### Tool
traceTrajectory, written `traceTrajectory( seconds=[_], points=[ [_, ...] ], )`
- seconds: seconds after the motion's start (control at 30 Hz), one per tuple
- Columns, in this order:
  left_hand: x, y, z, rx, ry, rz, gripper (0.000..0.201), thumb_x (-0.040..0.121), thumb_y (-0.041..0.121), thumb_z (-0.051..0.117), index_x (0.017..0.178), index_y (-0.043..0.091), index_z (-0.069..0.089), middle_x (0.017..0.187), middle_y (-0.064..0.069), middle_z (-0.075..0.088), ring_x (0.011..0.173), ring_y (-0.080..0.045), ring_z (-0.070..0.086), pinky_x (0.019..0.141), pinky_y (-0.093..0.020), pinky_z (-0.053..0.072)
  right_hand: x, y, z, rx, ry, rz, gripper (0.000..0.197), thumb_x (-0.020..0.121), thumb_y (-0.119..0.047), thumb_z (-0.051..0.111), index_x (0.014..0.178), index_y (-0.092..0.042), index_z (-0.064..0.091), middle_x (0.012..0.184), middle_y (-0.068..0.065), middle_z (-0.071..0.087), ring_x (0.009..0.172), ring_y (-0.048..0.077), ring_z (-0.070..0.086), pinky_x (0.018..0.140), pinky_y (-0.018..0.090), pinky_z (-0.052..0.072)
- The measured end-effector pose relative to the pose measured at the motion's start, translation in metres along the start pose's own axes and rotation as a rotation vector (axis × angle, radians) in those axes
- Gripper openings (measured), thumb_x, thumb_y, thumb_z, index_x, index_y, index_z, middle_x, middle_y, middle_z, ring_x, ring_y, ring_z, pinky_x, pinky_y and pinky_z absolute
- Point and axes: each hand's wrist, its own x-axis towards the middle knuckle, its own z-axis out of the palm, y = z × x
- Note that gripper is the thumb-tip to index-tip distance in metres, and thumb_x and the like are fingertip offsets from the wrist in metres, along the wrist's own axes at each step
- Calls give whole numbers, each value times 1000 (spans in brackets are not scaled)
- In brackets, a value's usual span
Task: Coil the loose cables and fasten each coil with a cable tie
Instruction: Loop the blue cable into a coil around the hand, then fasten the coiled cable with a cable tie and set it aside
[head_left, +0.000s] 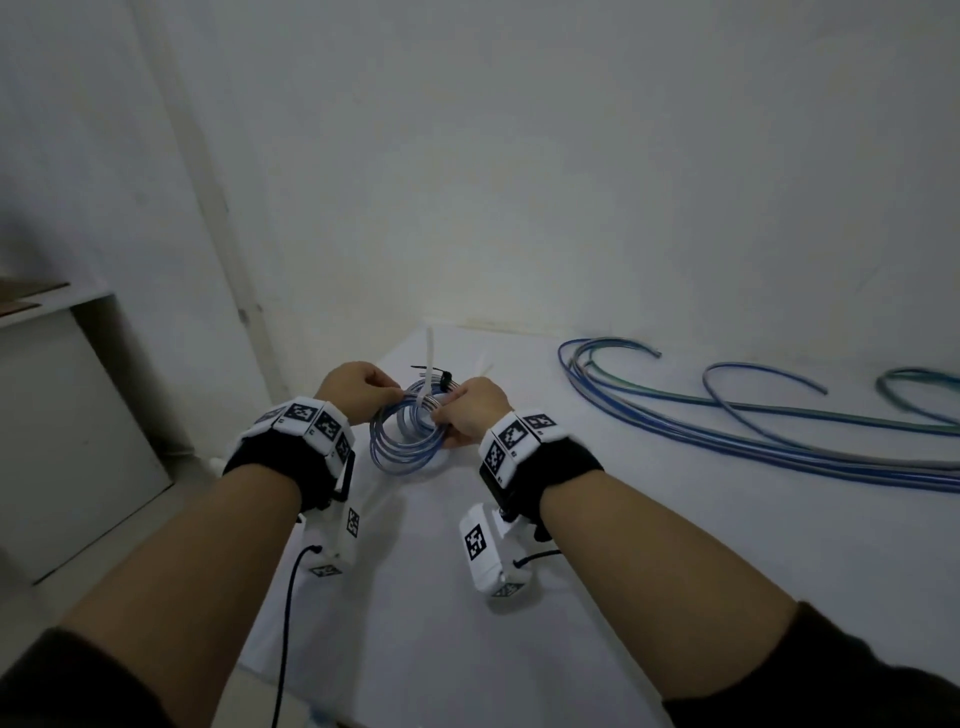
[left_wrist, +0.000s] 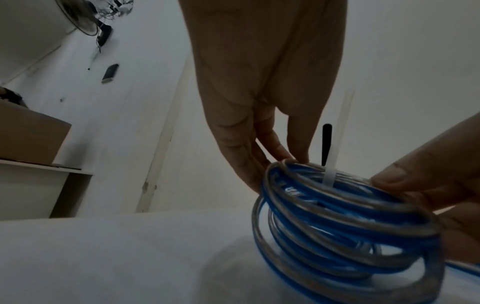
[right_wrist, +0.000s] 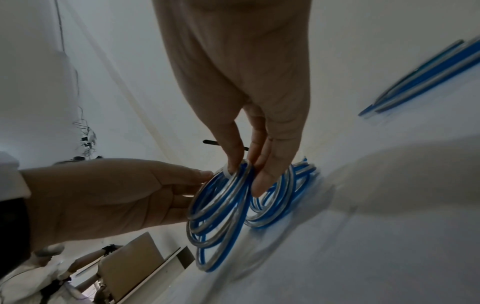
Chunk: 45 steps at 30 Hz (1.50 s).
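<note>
On table (head_left: 675, 545): both hands' fingers (left_wrist: 298, 152) grasping coil (head_left: 408, 441); loose cables (head_left: 727, 421) right.

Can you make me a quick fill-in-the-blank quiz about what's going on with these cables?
1. Both hands hold a coil of ____ and silver cable.
2. A ____ cable tie stands up from the coil.
3. The loose cables lie on the person's ____ side of the table.

Missing words: blue; white; right
</note>
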Motion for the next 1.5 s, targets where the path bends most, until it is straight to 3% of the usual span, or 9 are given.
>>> traceTrajectory(
  seconds=[0.13, 0.2, 0.43, 0.6, 0.73, 0.97, 1.1, 1.33, 1.5],
  points=[
    [8, -2, 1, -35, -8, -25, 7, 86, 14, 62, 81, 10, 62, 94, -15, 66, 90, -29, 63, 86, -43, 54, 4, 2, -4, 15, -9, 45, 15, 77, -6, 72, 88, 3, 67, 79, 15, 66, 62, 25, 64, 69, 41, 59],
    [11, 0, 0, -14, 90, 20, 4, 86, 15, 61, 88, 12, 63, 98, -14, 66, 97, -29, 63, 90, -43, 52, 10, 6, -6, -3, 5, 41, 17, 76, -8, 73, 88, 3, 67, 84, 15, 68, 69, 27, 67, 69, 41, 59],
    [9, 57, 0, -142, 357, 239, 13, 88, 15, 56, 98, 13, 65, 94, 1, 62, 88, -14, 56, 85, -26, 43, 5, 4, -57, -146, 30, -36, 21, 87, -9, 60, 94, 9, 65, 81, 19, 67, 76, 32, 66, 78, 47, 57],
    [6, 114, 37, -155, 197, 396, 6, 87, 17, 58, 90, 16, 63, 93, -3, 65, 89, -20, 61, 86, -33, 48, -15, 20, -141, -303, 151, -49, 13, 89, -12, 58, 88, 0, 64, 75, 11, 62, 65, 22, 61, 62, 34, 54],
    [-5, 158, 83, -119, -21, 468, 4, 87, 17, 58, 89, 17, 61, 84, 2, 60, 83, -16, 56, 76, -28, 45, -35, 44, -206, -602, 230, 15, 26, 88, -16, 58, 100, 6, 67, 98, 20, 69, 92, 32, 66, 82, 40, 54],
    [-31, 209, 159, -46, -242, 555, 7, 87, 19, 60, 92, 16, 62, 92, 0, 62, 87, -16, 57, 78, -27, 44, -81, 97, -285, -948, 161, 112, 34, 83, -23, 69, 113, -8, 66, 119, 8, 62, 109, 24, 57, 80, 24, 41],
    [-41, 219, 191, 59, -349, 577, 11, 88, 20, 59, 98, 15, 62, 98, -1, 61, 95, -17, 57, 79, -25, 41, -92, 120, -301, -1034, 51, 138, 36, 79, -25, 73, 112, -13, 65, 121, 7, 58, 110, 23, 55, 82, 27, 42],
    [-46, 223, 219, 179, -479, 581, 19, 87, 20, 61, 106, 14, 64, 112, -5, 63, 104, -19, 58, 84, -25, 44, -87, 139, -305, -1112, 11, 53, 29, 76, -21, 75, 102, -9, 67, 112, 9, 63, 102, 25, 59, 80, 28, 45],
    [-50, 224, 226, 272, -541, 580, 27, 88, 22, 61, 114, 14, 62, 119, -5, 62, 109, -19, 57, 88, -24, 42, -88, 148, -309, -1123, -22, 38, 14, 80, -14, 69, 82, -12, 56, 85, 4, 57, 83, 21, 53, 69, 28, 45]
  ],
)
